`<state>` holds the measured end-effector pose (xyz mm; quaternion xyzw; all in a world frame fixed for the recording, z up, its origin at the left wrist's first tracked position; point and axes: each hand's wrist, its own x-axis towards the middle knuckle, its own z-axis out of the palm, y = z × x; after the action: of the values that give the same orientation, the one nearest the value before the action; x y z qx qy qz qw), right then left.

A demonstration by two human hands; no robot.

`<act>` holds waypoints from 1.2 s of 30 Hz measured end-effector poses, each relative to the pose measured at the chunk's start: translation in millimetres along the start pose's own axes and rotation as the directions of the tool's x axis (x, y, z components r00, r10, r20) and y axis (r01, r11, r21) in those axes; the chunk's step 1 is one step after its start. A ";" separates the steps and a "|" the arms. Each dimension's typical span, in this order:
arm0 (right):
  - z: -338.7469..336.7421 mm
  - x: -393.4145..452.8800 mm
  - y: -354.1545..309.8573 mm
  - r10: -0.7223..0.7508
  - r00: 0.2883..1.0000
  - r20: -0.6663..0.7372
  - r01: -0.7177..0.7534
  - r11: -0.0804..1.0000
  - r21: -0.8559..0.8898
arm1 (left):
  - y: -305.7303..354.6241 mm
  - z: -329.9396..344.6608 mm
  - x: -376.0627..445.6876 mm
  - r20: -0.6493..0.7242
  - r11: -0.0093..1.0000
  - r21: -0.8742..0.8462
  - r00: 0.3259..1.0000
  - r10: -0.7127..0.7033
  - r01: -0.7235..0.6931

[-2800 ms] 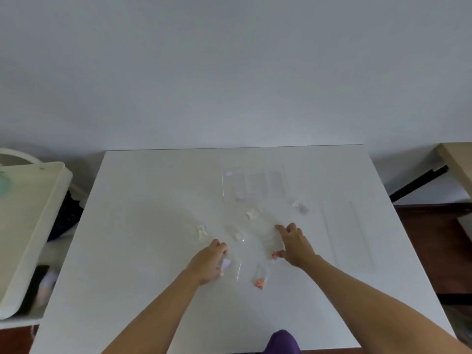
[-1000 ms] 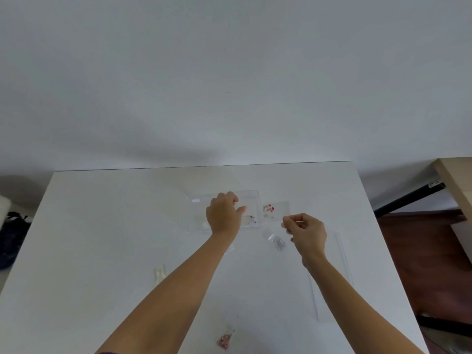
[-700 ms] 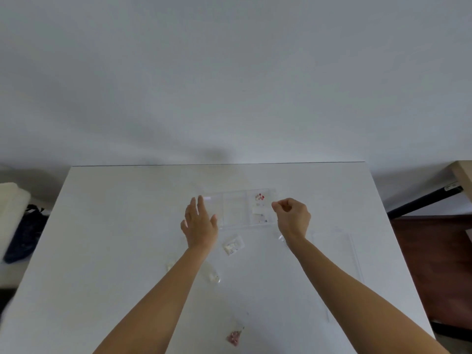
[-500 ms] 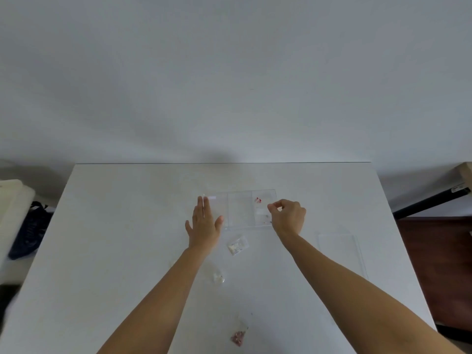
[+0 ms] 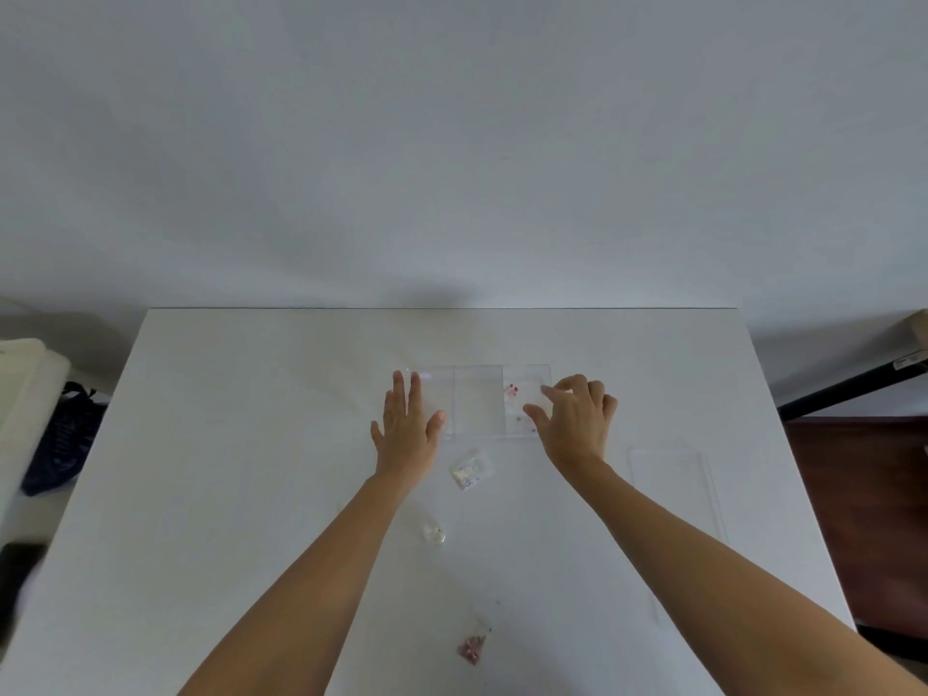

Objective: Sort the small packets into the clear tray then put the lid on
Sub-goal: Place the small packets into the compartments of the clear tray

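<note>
The clear tray (image 5: 478, 400) with three compartments lies on the white table (image 5: 251, 444). Its right compartment holds packets with red bits (image 5: 512, 390). My left hand (image 5: 406, 428) lies flat and open against the tray's left end. My right hand (image 5: 575, 419) hovers at the tray's right end, fingers spread, holding nothing. Loose on the table are a packet with white contents (image 5: 470, 470), another small white packet (image 5: 434, 534) and a pink packet (image 5: 472, 648). The clear lid (image 5: 673, 499) lies at the right.
A white surface (image 5: 25, 394) and a dark bag (image 5: 65, 439) sit off the table's left edge. A wooden desk corner with a black bar (image 5: 853, 389) and brown floor lie to the right. The wall is just behind the table.
Both hands carried packets from the near table to the tray. My right hand has let its packet go into the right compartment and spread its fingers; my left hand settled flat at the tray's left end.
</note>
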<state>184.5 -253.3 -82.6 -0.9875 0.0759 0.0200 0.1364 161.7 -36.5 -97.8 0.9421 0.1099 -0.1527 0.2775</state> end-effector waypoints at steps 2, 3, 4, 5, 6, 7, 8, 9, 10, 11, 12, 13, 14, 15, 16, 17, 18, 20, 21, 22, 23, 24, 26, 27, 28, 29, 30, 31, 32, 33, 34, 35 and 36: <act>-2.1 -9.3 8.9 -0.044 0.998 -0.049 0.048 0.996 0.082 | 0.6 -2.0 -6.5 -0.102 0.998 -0.048 0.994 0.039 -0.044; -3.2 -14.7 15.4 -0.038 0.995 -0.088 0.050 0.990 0.135 | 1.6 -2.9 -11.4 -0.182 0.994 -0.084 0.982 0.053 -0.069; -4.0 -20.1 23.6 -0.009 0.992 -0.123 0.032 0.982 0.188 | 2.6 -3.2 -17.5 -0.276 0.987 -0.127 0.959 0.060 -0.098; -4.5 -25.6 33.3 0.035 0.990 -0.136 -0.003 0.973 0.231 | 3.3 -2.4 -24.3 -0.381 0.978 -0.159 0.922 0.064 -0.134; -4.3 -30.8 43.6 0.083 0.989 -0.124 -0.049 0.966 0.256 | 3.4 0.0 -31.8 -0.477 0.970 -0.175 0.877 0.067 -0.170; -3.3 -36.3 54.2 0.122 0.989 -0.089 -0.095 0.961 0.259 | 3.4 3.5 -39.8 -0.536 0.964 -0.177 0.841 0.073 -0.197; -1.6 -41.6 63.8 0.145 0.989 -0.040 -0.132 0.961 0.243 | 3.4 7.8 -48.1 -0.550 0.960 -0.169 0.830 0.097 -0.224; 0.6 -47.0 72.0 0.156 0.988 0.017 -0.156 0.963 0.219 | 3.6 13.3 -55.9 -0.523 0.955 -0.156 0.841 0.135 -0.251; 2.6 -51.9 78.0 0.159 0.984 0.075 -0.171 0.966 0.194 | 3.6 19.8 -62.2 -0.472 0.953 -0.137 0.863 0.177 -0.270; 4.0 -56.2 81.6 0.160 0.979 0.126 -0.181 0.968 0.174 | 3.4 26.7 -66.7 -0.410 0.955 -0.114 0.888 0.207 -0.275; 4.7 -59.7 83.1 0.161 0.973 0.165 -0.187 0.970 0.158 | 3.6 32.9 -69.5 -0.347 0.960 -0.090 0.912 0.219 -0.264; 5.0 -62.0 82.9 0.161 0.969 0.187 -0.189 0.971 0.143 | 5.3 38.0 -70.5 -0.289 0.968 -0.067 0.933 0.213 -0.242; 4.8 -63.2 81.5 0.160 0.967 0.197 -0.187 0.974 0.125 | 8.1 41.6 -70.1 -0.235 0.975 -0.044 0.951 0.200 -0.216; 4.2 -63.7 79.7 0.159 0.967 0.200 -0.183 0.978 0.105 | 11.3 44.1 -69.0 -0.186 0.981 -0.019 0.965 0.186 -0.193; 3.7 -63.5 77.6 0.159 0.966 0.202 -0.179 0.980 0.083 | 14.5 46.1 -67.6 -0.145 0.985 0.009 0.974 0.173 -0.174; 3.3 -63.1 75.8 0.159 0.966 0.203 -0.175 0.983 0.063 | 17.5 47.6 -66.1 -0.117 0.987 0.036 0.980 0.158 -0.155; 3.1 -62.5 74.1 0.158 0.966 0.204 -0.171 0.984 0.047 | 20.3 48.3 -64.8 -0.100 0.990 0.047 0.985 0.137 -0.133; 2.8 -60.2 71.6 0.160 0.965 0.207 -0.173 0.984 0.047 | 25.7 48.3 -61.4 -0.075 0.997 0.021 0.994 0.082 -0.081; 2.8 -58.5 70.7 0.162 0.964 0.210 -0.179 0.982 0.064 | 28.3 47.7 -59.6 -0.061 0.998 -0.008 0.997 0.056 -0.056; 2.7 -56.6 69.8 0.160 0.962 0.219 -0.184 0.978 0.094 | 30.4 46.9 -57.5 -0.045 0.999 -0.041 0.998 0.033 -0.035; 2.2 -54.6 69.0 0.157 0.959 0.236 -0.192 0.972 0.137 | 31.9 46.0 -55.6 -0.030 0.997 -0.073 0.999 0.014 -0.016; 1.4 -52.4 68.1 0.155 0.954 0.255 -0.205 0.961 0.184 | 32.8 44.9 -53.8 -0.016 0.995 -0.098 1.000 -0.003 0.002; -0.7 -48.3 66.4 0.146 0.945 0.292 -0.218 0.948 0.233 | 32.1 43.3 -51.3 -0.001 0.992 -0.125 1.000 -0.018 0.018; -1.1 -47.0 65.9 0.133 0.944 0.301 -0.209 0.949 0.236 | 31.1 43.3 -51.0 0.004 0.992 -0.125 1.000 -0.014 0.015; -0.8 -46.0 65.5 0.121 0.945 0.303 -0.198 0.951 0.237 | 30.1 43.5 -51.7 0.006 0.993 -0.116 1.000 -0.003 0.004; -0.2 -46.0 65.3 0.115 0.946 0.303 -0.194 0.950 0.246 | 29.6 43.7 -53.2 0.005 0.994 -0.105 1.000 0.009 -0.008; 0.7 -46.7 65.1 0.115 0.946 0.302 -0.198 0.945 0.261 | 28.8 43.9 -55.7 0.000 0.994 -0.106 1.000 0.017 -0.017; 1.6 -48.2 65.1 0.118 0.945 0.305 -0.208 0.936 0.284 | 28.2 43.6 -58.5 -0.010 0.992 -0.127 1.000 0.022 -0.023; 2.1 -50.4 65.5 0.122 0.944 0.307 -0.221 0.924 0.312 | 27.1 42.6 -61.4 -0.023 0.987 -0.158 0.999 0.032 -0.035; 1.9 -52.7 65.8 0.128 0.942 0.309 -0.236 0.909 0.342 | 25.9 40.7 -63.9 -0.040 0.981 -0.187 0.998 0.053 -0.059; 1.1 -54.7 66.1 0.132 0.942 0.309 -0.247 0.895 0.372 | 24.1 37.7 -65.5 -0.063 0.973 -0.210 0.994 0.087 -0.098; 0.0 -56.5 66.3 0.132 0.943 0.305 -0.252 0.882 0.398 | 22.2 33.3 -66.3 -0.097 0.964 -0.223 0.987 0.128 -0.147; -1.0 -58.1 66.6 0.125 0.946 0.300 -0.249 0.872 0.422 | 20.9 27.1 -65.6 -0.146 0.954 -0.227 0.976 0.164 -0.195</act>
<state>116.8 -308.5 -95.9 -0.9044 0.1557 0.1457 0.3696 100.7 -76.8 -86.4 0.9154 0.0586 -0.0530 0.3947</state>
